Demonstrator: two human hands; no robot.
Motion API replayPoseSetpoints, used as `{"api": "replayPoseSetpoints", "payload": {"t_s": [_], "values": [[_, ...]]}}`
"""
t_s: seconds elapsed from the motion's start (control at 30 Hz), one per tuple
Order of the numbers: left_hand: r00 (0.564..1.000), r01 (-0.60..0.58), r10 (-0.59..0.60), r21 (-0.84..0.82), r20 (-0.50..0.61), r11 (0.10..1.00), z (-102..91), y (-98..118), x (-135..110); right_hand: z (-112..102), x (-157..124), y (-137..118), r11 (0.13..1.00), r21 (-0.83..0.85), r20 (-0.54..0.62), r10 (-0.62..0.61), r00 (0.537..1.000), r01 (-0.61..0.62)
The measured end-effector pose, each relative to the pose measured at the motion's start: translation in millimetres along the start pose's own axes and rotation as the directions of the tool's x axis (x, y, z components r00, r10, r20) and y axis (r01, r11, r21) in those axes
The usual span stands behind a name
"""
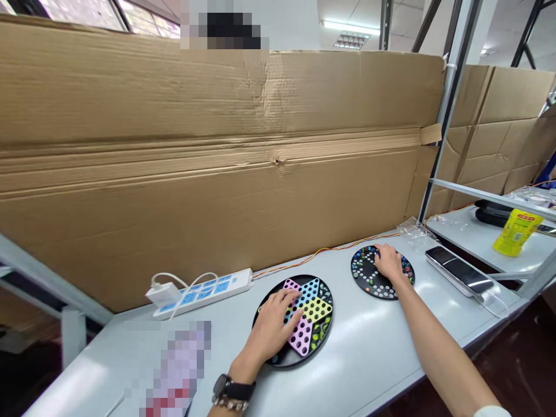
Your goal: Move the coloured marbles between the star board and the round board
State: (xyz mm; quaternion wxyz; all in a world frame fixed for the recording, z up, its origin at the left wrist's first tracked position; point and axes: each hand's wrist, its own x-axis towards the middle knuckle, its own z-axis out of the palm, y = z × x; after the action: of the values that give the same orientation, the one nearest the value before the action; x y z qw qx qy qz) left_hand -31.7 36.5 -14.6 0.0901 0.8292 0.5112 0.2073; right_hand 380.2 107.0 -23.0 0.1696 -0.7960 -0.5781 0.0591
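My left hand (pixel 273 318) lies over the left side of a round black Chinese checkers board (pixel 283 360), its fingers stretched out and the thumb apart. The board has a star of pink, blue and yellow points with holes. Green marbles (pixel 320 331) sit in a side compartment at its lower right, and clear-looking ones at the upper right. Farther right, my right hand (pixel 390 263) reaches down onto a smaller round black board (pixel 368 269) with pale dots and small coloured pieces around its rim. Its fingers are drawn together and bent downward; whatever is at their tips is hidden.
A white power strip (pixel 234 284) with a plugged-in charger stands against the cardboard wall (pixel 208 214). A phone (pixel 460 269) on a white block lies at right, near clear plastic wrapping (pixel 414 231). A yellow pouch (pixel 518 233) stands on the neighbouring shelf.
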Motion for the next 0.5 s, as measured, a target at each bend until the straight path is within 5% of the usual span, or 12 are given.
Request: {"api": "replayPoseSetpoints", "payload": {"t_s": [0.5], "values": [[1.000,0.010,-0.010,-0.013,0.012,1.000,-2.4,3.7,0.0,-3.1,-2.6,-17.4,0.997,-0.055,0.053,-0.057,0.997,0.060]]}}
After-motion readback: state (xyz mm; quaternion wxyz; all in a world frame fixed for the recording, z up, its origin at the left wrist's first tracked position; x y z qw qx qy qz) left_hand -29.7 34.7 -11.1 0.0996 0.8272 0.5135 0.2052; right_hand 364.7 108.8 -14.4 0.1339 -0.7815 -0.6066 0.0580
